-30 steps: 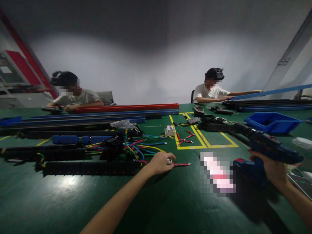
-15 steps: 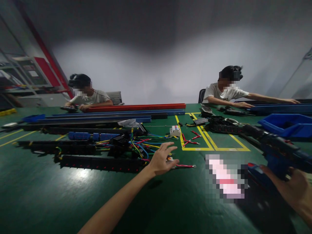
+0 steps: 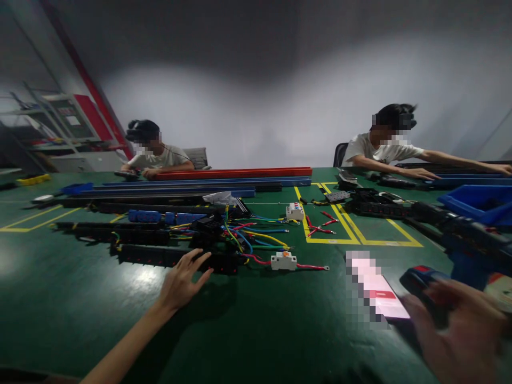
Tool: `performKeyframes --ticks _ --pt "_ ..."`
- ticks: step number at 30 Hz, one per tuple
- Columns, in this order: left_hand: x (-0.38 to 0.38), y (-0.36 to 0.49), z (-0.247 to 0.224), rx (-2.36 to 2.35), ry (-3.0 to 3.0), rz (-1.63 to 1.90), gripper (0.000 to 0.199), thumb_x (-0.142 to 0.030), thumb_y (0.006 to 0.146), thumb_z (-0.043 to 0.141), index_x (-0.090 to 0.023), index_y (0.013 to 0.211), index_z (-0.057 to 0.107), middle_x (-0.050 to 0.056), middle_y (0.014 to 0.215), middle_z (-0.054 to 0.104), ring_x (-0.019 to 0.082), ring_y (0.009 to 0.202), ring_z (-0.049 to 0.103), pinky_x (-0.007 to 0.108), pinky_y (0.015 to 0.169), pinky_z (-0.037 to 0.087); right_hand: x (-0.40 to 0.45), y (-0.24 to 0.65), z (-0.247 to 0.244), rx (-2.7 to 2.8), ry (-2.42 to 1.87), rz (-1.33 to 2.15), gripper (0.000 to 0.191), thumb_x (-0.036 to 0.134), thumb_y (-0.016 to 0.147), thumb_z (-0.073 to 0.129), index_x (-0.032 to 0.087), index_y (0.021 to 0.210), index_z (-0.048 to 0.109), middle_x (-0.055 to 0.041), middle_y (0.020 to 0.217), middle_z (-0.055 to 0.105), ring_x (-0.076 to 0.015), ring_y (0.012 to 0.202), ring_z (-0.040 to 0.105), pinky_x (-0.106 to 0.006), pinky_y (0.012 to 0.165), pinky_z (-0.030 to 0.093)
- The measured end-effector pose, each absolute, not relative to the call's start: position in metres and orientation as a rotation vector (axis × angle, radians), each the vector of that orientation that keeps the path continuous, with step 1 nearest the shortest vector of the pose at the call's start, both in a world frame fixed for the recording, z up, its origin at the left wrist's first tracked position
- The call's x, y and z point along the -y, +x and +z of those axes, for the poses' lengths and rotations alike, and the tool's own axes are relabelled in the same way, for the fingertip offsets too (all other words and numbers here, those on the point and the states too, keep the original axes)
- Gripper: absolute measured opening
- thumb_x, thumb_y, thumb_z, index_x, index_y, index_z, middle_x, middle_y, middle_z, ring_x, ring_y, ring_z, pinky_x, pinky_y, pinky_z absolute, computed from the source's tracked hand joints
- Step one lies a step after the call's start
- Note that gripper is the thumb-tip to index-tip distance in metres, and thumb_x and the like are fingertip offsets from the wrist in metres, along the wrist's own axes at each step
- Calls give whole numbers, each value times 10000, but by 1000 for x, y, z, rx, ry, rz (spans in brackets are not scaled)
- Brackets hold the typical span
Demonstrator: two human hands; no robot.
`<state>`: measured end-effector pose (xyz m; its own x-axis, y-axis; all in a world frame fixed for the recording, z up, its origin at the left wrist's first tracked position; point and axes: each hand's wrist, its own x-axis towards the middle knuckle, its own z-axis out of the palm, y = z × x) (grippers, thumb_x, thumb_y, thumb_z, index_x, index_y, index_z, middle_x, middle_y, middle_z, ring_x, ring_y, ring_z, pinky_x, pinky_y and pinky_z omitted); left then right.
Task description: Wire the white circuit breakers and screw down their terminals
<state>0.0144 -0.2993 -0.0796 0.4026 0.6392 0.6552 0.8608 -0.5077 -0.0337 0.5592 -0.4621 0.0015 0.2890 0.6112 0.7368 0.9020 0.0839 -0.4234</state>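
My left hand (image 3: 184,280) is open, fingers spread, at the near edge of a long black strip housing (image 3: 160,257) dotted with small red marks. Whether the fingertips touch it I cannot tell. From the strip's right end a red wire leads to a white circuit breaker (image 3: 284,261), with another red lead (image 3: 314,267) ending in a ring lug. My right hand (image 3: 464,325), slightly blurred, is open with thumb and fingers apart beside the base of a blue cordless drill (image 3: 462,261). A phone (image 3: 390,301) with a lit, partly pixelated screen lies left of that hand.
Behind the near strip lie more black strips with coloured wires (image 3: 268,237) and blue sockets (image 3: 144,216). Further back are long blue and red rails (image 3: 240,174), a second breaker (image 3: 295,211), red leads (image 3: 320,228) and a blue bin (image 3: 476,205). Two people sit opposite.
My left hand has moved left from the breaker to the black strip, uncovering the breaker. My right hand has shifted down and left at the drill's base. The view has turned slightly left.
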Motion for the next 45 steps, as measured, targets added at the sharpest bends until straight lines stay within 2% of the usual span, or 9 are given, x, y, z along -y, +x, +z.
performKeyframes --ticks 2,4,9,16,25,31,38,41,45 --pt "297 10 -83 1385 -2301 -774 484 -467 938 552 -294 1389 519 76 1366 547 269 1159 595 397 920 551 429 517 7 1728 -1511 -75 376 422 927 511 243 1253 459 -106 1054 540 -215 880 550 -380 771 477" --pt "293 11 -86 1448 -2317 -749 518 -507 944 523 -305 1420 489 64 1388 549 268 1161 603 389 917 554 394 481 6 2050 -1482 299 346 353 931 502 257 1264 491 -90 1189 548 -189 937 580 -336 797 495" --pt "292 18 -87 1537 -2382 -771 504 -494 963 490 -326 1437 462 38 1392 554 236 1167 619 357 928 553 330 445 -11 2253 -1466 540 549 203 810 591 203 1349 486 -100 1347 536 -226 1183 548 -355 1000 440" --pt "297 24 -79 1621 -2387 -796 471 -437 961 510 -330 1418 477 39 1359 558 235 1162 620 368 927 553 318 438 -20 2312 -1504 557 424 168 832 530 169 1252 585 -115 1241 621 -238 1122 587 -369 1001 430" --pt "292 30 -76 1648 -2354 -813 464 -417 938 544 -302 1386 517 51 1337 576 231 1121 643 368 932 551 309 439 -31 2333 -1546 461 482 140 829 477 121 1306 539 -147 1275 598 -248 1166 565 -372 1044 393" --pt "295 36 -76 1661 -2307 -813 466 -397 933 543 -290 1386 519 67 1361 566 248 1128 640 384 924 555 309 438 -35 2325 -1545 435 473 172 847 477 144 1315 537 -127 1237 606 -235 1132 571 -350 1016 411" --pt "303 47 -68 1742 -2247 -775 502 -377 915 548 -289 1406 492 87 1429 492 278 1082 653 400 819 585 325 451 -23 2271 -1551 419 680 160 818 497 228 1483 372 -93 1415 467 -208 1193 544 -324 1029 411" --pt "309 68 -59 1656 -2285 -860 494 -370 914 551 -292 1398 492 86 1402 503 265 1065 654 393 831 581 326 464 -23 2258 -1608 412 608 181 833 496 223 1437 442 -95 1352 524 -211 1154 568 -328 996 430" --pt "315 123 -46 1459 -2536 -933 422 -340 940 527 -281 1358 519 59 1252 600 218 1054 646 349 873 562 322 471 -26 2279 -1686 414 399 224 863 487 208 1241 617 -89 1186 617 -216 1038 610 -321 902 463"
